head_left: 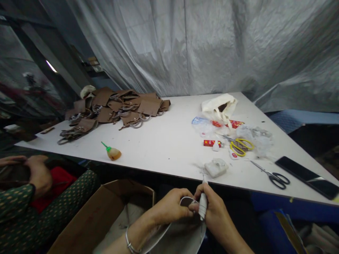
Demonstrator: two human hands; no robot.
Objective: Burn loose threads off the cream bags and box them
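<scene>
My left hand (173, 206) is closed on the curved edge of a grey bag piece (185, 234) that hangs below the table's front edge. Close beside it, my right hand (215, 211) grips a slim tool wrapped in white (203, 206), and its fingers meet the same edge. The tool's upper end points toward the table; what kind of tool it is I cannot make out. Just beyond the right hand, a whitish translucent lump (216, 167) lies on the table's front edge.
Brown bags (150, 106) are heaped at the table's (164, 148) back left. A green-tipped bottle (113, 153), yellow-handled scissors (241, 146), black-handled scissors (277, 179), phone (308, 176) and white cloth bag (218, 106) lie there. A cardboard box (87, 215) separates me from a co-worker's sleeve (18, 201).
</scene>
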